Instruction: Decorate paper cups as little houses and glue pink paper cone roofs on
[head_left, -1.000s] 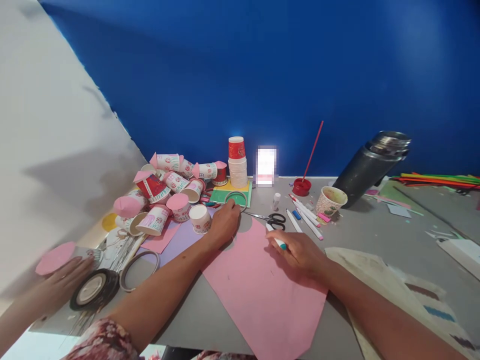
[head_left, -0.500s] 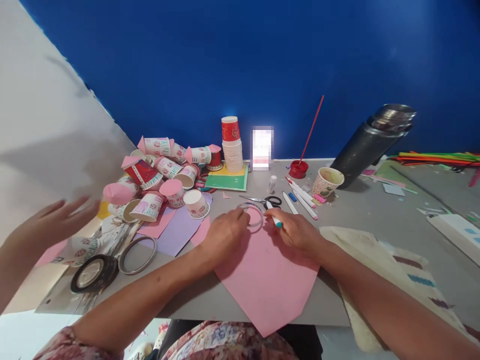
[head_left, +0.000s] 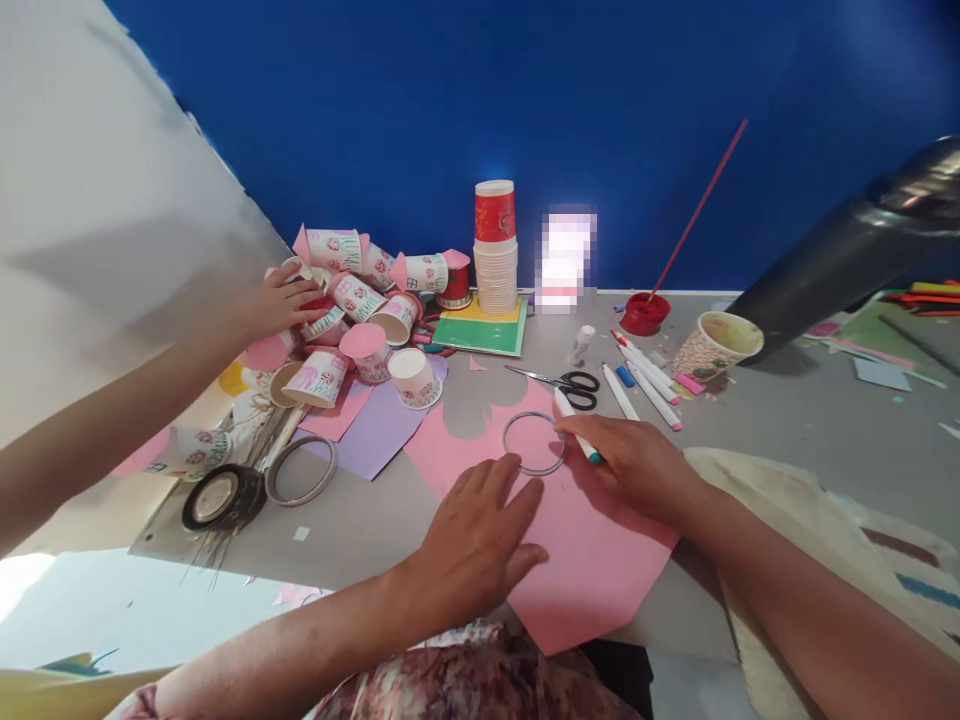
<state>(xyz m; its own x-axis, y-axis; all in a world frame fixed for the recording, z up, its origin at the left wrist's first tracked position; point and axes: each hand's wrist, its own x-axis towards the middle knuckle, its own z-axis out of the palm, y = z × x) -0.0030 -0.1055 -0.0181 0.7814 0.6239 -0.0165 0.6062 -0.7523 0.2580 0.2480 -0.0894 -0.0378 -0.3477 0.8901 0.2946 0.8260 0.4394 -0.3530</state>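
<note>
At centre, a thin grey ring [head_left: 505, 448] lay on pink paper [head_left: 592, 560]. The left hand [head_left: 480, 535], fingers spread, hovered below; the right hand [head_left: 630, 462] pinched a white, teal-tipped marker [head_left: 576, 425].

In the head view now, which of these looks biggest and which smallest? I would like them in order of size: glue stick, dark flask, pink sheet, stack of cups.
1. Pink sheet, partly covered by hands
2. Dark flask, cut off by the picture edge
3. Stack of cups
4. Glue stick
</note>
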